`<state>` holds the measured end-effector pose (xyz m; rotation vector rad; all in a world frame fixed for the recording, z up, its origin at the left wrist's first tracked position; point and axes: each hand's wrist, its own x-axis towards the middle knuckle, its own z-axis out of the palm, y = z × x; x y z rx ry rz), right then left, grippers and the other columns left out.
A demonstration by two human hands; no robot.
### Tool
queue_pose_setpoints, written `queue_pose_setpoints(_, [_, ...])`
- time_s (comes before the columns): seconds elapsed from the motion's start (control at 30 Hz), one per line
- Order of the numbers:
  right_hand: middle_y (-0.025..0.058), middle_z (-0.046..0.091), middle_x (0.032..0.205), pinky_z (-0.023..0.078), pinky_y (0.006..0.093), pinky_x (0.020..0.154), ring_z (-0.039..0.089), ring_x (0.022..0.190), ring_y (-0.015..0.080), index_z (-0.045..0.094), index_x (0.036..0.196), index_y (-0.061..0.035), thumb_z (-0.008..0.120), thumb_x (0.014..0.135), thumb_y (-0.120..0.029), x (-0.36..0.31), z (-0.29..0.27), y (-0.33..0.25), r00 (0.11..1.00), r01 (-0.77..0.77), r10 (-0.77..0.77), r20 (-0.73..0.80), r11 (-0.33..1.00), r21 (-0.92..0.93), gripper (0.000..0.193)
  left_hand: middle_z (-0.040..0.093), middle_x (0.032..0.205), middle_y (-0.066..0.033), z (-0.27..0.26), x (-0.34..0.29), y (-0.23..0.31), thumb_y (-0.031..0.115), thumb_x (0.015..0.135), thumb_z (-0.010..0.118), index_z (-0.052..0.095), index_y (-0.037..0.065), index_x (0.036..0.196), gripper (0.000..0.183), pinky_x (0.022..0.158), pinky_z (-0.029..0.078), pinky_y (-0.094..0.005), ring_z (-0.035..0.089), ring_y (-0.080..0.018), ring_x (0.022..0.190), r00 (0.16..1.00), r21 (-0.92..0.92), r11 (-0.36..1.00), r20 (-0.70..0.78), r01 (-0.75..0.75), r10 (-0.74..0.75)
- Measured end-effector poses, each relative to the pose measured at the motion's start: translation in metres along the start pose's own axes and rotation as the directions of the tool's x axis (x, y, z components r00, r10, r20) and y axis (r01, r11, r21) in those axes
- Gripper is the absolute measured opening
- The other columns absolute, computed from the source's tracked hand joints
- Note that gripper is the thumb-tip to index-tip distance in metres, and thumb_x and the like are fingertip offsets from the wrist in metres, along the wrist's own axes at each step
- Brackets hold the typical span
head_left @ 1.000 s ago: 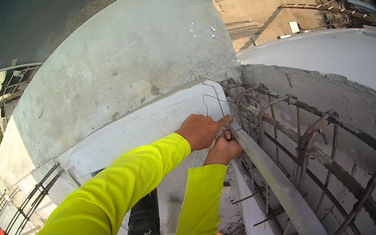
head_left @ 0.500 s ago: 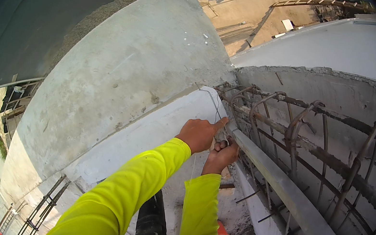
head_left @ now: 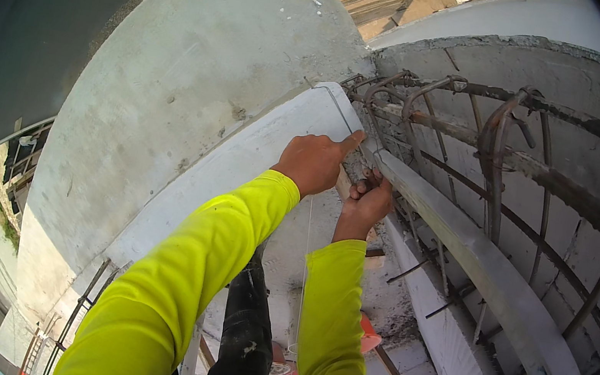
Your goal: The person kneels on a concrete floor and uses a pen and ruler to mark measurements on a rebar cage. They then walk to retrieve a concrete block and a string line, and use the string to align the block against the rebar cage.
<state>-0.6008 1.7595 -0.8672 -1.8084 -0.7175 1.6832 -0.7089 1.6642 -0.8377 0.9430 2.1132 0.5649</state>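
Note:
My left hand (head_left: 311, 163) lies over the far end of a long pale block (head_left: 251, 151). Its index finger is stretched to the block's edge, touching or nearly touching a thin wire (head_left: 341, 106) bent over that end; the other fingers are curled, and what they hold is hidden. A thin pale string (head_left: 305, 266) hangs below this hand. Close by on the right, my right hand (head_left: 365, 207) has its fingers curled together beside the end of a curved grey strip (head_left: 454, 245). Anything in its fingertips is too small to make out.
Rusty bent rebar (head_left: 502, 159) runs along the right before a rough concrete wall (head_left: 503, 70). A broad curved concrete slab (head_left: 176, 83) spreads out on the left. Lower down are a red object (head_left: 369, 334) and my dark-trousered leg (head_left: 247, 335). Ground shows far below.
The view has shifted, so the block and rebar sit higher in the picture. My right hand has drawn slightly away from my left index finger, which stays at the block's edge.

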Motion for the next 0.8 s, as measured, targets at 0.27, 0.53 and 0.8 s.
queue_pose_setpoints(0.27, [0.0067,0.057,0.084,0.03,0.024,0.046,0.04,0.054,0.0096,0.063,0.102,0.0036,0.063,0.093,-0.022,-0.017,0.013,0.013,0.992,0.02,-0.015,-0.126,0.999,0.037,0.027,0.071,0.081,-0.0147,-0.002,-0.001,0.002,0.01,0.079,0.065,0.045,0.02,0.148,0.072,0.068,0.055,-0.0426,0.07,-0.0311,0.077,1.0,0.036,0.999,0.009,0.009,-0.01])
queue_pose_setpoints(0.53, [0.0007,0.054,0.079,0.03,0.0227,0.047,0.041,0.056,0.0071,0.064,0.092,-0.0022,0.075,0.088,-0.029,-0.027,-0.004,0.033,0.982,0.179,-0.187,0.036,0.97,0.164,0.029,0.071,0.084,-0.0141,0.006,-0.001,-0.004,0.011,0.079,0.065,0.048,0.02,0.145,0.069,0.07,0.056,-0.0426,0.07,-0.0312,0.078,0.998,0.045,0.999,-0.059,-0.014,0.017])
queue_pose_setpoints(0.8, [0.001,0.054,0.066,0.033,0.0225,0.042,0.043,0.05,0.0065,0.059,0.079,-0.0054,0.077,0.088,-0.025,-0.007,-0.015,0.046,0.934,0.31,-0.318,0.163,0.948,0.073,0.028,0.071,0.101,-0.0216,0.008,0.0,-0.007,0.011,0.082,0.06,0.043,0.025,0.15,0.071,0.085,0.054,-0.0468,0.068,-0.038,0.095,1.0,-0.047,0.999,-0.005,0.002,-0.002])
